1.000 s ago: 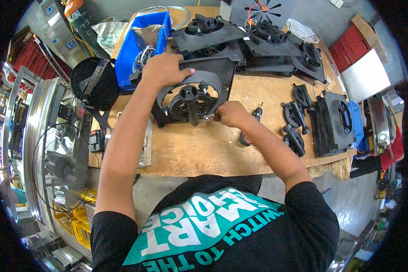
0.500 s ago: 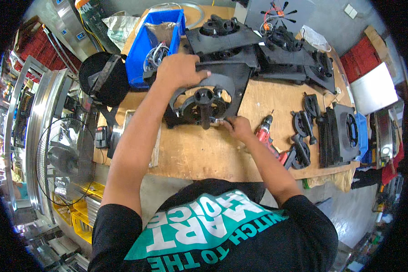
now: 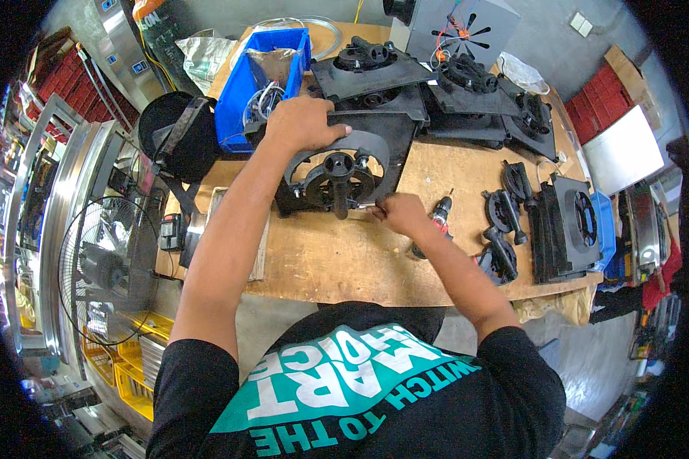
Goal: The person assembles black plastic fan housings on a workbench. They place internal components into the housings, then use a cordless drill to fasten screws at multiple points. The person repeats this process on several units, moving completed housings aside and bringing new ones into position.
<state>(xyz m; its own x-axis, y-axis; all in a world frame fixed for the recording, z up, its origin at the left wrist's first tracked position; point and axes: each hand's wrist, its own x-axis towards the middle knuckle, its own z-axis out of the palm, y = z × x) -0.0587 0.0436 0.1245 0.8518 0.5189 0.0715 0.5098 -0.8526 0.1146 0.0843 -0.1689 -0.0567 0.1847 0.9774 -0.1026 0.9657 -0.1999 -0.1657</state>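
A black metal burner panel [image 3: 400,138] with a round opening stands tilted on the bench. Within the opening sits a black cast burner [image 3: 340,170], its tube pointing toward me. My left hand [image 3: 305,124] is closed over the panel's top edge, thumb lying along the front. Low on the right of the burner tube, my right hand [image 3: 400,213] is closed with bent fingers around a small shiny metal piece [image 3: 366,206]. Most of that piece is hidden by the fingers. A red and black cordless drill [image 3: 441,213] lies beside my right forearm, which partly covers it.
The wooden bench [image 3: 329,264] holds more black burner panels [image 3: 371,69] stacked at the back. Loose cast burners [image 3: 502,208] and upright panels [image 3: 563,229] are on the right. A blue bin [image 3: 241,96] with cables stands back left. A fan [image 3: 103,268] is left of the bench.
My right hand has turned and drawn up slightly, its fingers curled tighter by the burner tube. More of the drill is behind my right forearm. My left hand keeps its hold.
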